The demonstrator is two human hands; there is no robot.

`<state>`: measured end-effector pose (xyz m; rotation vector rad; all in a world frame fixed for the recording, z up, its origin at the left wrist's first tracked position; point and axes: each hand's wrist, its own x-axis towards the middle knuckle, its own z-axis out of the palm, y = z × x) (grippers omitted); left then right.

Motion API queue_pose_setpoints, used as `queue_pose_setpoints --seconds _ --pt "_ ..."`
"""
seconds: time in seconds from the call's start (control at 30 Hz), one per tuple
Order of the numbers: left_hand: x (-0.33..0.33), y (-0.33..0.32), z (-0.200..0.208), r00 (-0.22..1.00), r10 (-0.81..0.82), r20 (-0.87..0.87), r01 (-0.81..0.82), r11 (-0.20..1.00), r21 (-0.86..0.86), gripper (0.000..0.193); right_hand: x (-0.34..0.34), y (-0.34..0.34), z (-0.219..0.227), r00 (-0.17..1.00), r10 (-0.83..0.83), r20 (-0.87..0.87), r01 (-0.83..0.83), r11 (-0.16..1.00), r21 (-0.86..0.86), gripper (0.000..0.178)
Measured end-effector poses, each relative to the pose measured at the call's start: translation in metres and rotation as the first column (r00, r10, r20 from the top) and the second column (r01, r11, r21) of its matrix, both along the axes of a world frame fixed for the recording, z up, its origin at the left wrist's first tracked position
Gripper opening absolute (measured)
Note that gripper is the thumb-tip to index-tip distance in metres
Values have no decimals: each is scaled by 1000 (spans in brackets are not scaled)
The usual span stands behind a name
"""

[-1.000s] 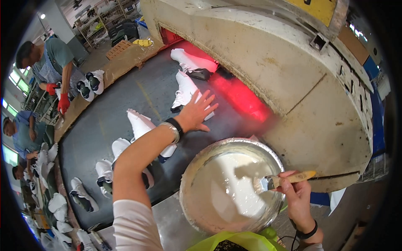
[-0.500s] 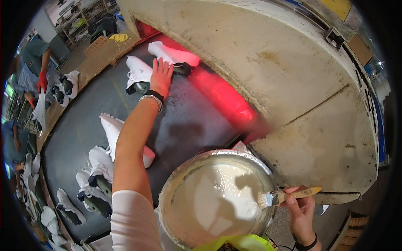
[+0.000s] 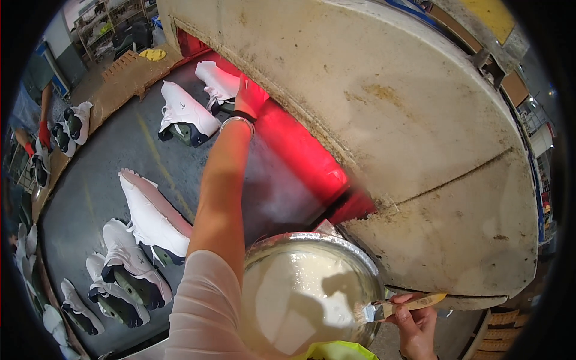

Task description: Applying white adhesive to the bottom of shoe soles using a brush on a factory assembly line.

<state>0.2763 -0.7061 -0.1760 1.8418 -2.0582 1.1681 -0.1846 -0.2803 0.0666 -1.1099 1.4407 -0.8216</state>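
Observation:
My left hand (image 3: pixel 251 101) reaches far ahead to a white shoe (image 3: pixel 214 81) at the edge of the red glow, and covers its right end. Red light and the angle hide most of its fingers; whether they grip cannot be told. Beside it lies another white shoe (image 3: pixel 187 113) with a dark sole. In my right hand (image 3: pixel 414 327) is a paintbrush (image 3: pixel 399 307), gripped by its wooden handle. Its pale, coated bristles hang over the right rim of a round metal basin (image 3: pixel 372 264) holding creamy white liquid (image 3: pixel 282 294).
Several more white shoes (image 3: pixel 135 264) lie on the dark belt (image 3: pixel 78 192) at left. A large stained cream-coloured housing (image 3: pixel 420 120) covers the right, with a red-lit opening (image 3: pixel 309 159) along its lower edge. A person with red gloves (image 3: pixel 44 134) handles shoes beyond the belt.
My left hand has shifted right along the far shoe, off its middle. The view has shifted, and more of the shoes at left shows. My right hand still holds the paintbrush by the basin.

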Motion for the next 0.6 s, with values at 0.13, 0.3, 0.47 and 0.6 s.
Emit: queue_pose_setpoints --seconds 0.13,0.3,0.47,0.6 --pt "-10 12 -1 981 -193 2 192 979 -64 28 -5 0 -11 999 -3 48 4 1000 -30 18" --pt "-104 62 24 844 -531 72 501 830 247 26 -1 0 -9 996 24 87 -25 1000 9 20" --pt "-142 111 25 805 -583 111 590 807 -35 36 9 9 -2 988 108 111 -106 994 -21 18" --pt "-125 170 123 897 -68 -437 313 795 519 86 -8 10 1 995 53 83 -49 997 -59 19"
